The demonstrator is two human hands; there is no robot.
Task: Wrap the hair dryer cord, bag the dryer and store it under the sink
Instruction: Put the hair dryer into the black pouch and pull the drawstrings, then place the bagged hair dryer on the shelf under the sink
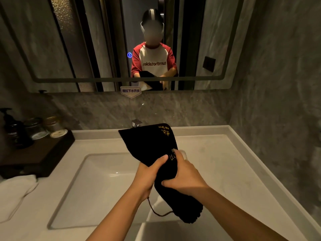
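Note:
A black cloth bag (151, 145) with gold lettering is held up over the white sink basin (97, 173). My left hand (149, 174) grips it from the left, thumb pressed on the front. My right hand (184, 176) wraps around its middle from the right. The bag's gathered mouth hangs down at the lower right, and a thin drawstring (156, 211) loops out below it. The hair dryer and its cord are not visible; whether they are inside the bag I cannot tell.
A chrome faucet (136, 122) stands behind the bag. On the left, a dark tray (45, 153) carries a pump bottle (10, 126) and jars. A white towel (15, 192) lies at the counter's left. A wall mirror (86, 49) reflects a person.

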